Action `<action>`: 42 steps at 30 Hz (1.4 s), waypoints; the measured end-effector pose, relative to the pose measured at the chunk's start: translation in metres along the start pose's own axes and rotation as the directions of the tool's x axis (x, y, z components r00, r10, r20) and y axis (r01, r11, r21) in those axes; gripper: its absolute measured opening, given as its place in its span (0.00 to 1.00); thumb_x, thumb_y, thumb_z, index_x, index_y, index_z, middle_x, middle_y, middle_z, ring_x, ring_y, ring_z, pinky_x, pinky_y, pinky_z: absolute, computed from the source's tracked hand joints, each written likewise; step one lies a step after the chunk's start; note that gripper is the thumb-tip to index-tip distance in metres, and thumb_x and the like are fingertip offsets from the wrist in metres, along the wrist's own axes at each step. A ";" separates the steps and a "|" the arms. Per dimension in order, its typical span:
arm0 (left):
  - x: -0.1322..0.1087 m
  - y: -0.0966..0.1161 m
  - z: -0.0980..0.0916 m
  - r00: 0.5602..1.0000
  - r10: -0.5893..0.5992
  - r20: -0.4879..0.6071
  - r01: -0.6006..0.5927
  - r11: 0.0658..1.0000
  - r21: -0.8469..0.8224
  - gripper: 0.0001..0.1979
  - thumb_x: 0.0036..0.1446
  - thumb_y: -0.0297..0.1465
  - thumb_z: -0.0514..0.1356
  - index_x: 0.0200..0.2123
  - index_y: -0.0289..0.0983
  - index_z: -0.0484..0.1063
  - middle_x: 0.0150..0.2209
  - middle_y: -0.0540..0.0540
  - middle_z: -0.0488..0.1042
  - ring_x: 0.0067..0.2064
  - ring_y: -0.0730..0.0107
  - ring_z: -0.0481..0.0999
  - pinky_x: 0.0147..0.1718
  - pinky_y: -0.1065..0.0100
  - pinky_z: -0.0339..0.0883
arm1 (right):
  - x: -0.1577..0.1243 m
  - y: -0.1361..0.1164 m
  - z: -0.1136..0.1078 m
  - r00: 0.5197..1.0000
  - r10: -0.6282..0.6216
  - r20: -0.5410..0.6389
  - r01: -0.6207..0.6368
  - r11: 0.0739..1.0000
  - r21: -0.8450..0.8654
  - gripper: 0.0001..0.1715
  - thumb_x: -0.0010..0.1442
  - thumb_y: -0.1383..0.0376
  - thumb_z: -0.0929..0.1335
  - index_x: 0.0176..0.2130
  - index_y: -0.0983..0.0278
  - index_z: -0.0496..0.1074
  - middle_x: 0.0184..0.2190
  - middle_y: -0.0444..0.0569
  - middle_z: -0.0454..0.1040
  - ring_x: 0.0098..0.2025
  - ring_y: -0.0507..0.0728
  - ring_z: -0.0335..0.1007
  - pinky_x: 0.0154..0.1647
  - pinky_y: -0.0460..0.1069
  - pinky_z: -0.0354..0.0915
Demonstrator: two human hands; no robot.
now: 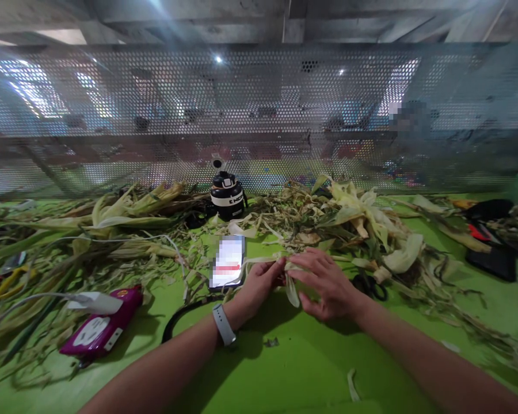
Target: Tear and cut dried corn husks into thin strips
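I am pinching a pale strip of husk (292, 292) between the thumb and fingers of my left hand (259, 284), and the strip is hanging just to the right of the phone (229, 261). My right hand (328, 284) is reaching in from the other side, its fingers bent and parted beside the strip; I cannot tell whether its fingertips are gripping. A light watch band (223, 325) is circling my left wrist. Farther right of the phone, dark scissors (373, 286) are lying by my right wrist. Behind the phone, a black bottle (227, 198) is standing upright. Heaps of dry husks are spreading to the left (121, 218) and right (362, 215) of the phone. Left of the phone and closer to me, a purple box (125, 307) is lying with a white plug (95, 303) on it. The green table (276, 374) is holding all this, and a perforated screen (263, 115) is rising beyond the phone.
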State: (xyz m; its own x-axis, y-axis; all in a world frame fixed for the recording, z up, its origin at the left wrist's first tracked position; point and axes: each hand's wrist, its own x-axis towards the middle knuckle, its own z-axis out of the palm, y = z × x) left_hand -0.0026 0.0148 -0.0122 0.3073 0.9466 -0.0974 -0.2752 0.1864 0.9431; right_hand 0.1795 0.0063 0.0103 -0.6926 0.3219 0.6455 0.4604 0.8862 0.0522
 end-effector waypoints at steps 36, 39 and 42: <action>-0.003 0.004 -0.001 0.967 0.228 0.117 -0.248 0.950 0.192 0.19 0.49 0.42 0.65 0.40 0.35 0.76 0.35 0.44 0.79 0.36 0.67 0.75 0.39 0.65 0.70 | -0.001 -0.010 0.017 0.819 0.572 -0.047 -0.514 0.767 0.383 0.11 0.65 0.59 0.63 0.36 0.63 0.69 0.28 0.47 0.75 0.29 0.54 0.71 0.29 0.46 0.66; -0.003 0.004 -0.001 0.962 0.242 0.128 -0.264 0.945 0.192 0.19 0.50 0.43 0.64 0.40 0.35 0.76 0.36 0.44 0.79 0.37 0.66 0.75 0.39 0.65 0.71 | -0.002 -0.010 0.016 0.801 0.597 -0.027 -0.541 0.743 0.394 0.11 0.65 0.59 0.63 0.37 0.64 0.69 0.28 0.47 0.75 0.28 0.54 0.71 0.30 0.46 0.65; -0.003 0.003 0.000 0.970 0.223 0.097 -0.237 0.955 0.178 0.20 0.50 0.44 0.63 0.41 0.36 0.76 0.38 0.44 0.78 0.37 0.66 0.75 0.36 0.65 0.72 | -0.002 -0.010 0.016 0.805 0.592 -0.038 -0.532 0.749 0.394 0.11 0.65 0.60 0.62 0.40 0.64 0.69 0.30 0.48 0.76 0.30 0.54 0.72 0.30 0.46 0.65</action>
State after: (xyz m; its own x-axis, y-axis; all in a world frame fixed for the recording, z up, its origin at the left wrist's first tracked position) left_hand -0.0047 0.0125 -0.0087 0.3249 0.9343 0.1466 -0.1741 -0.0933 0.9803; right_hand 0.1672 0.0020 -0.0037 -0.2637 0.7709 0.5798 0.4952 0.6240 -0.6045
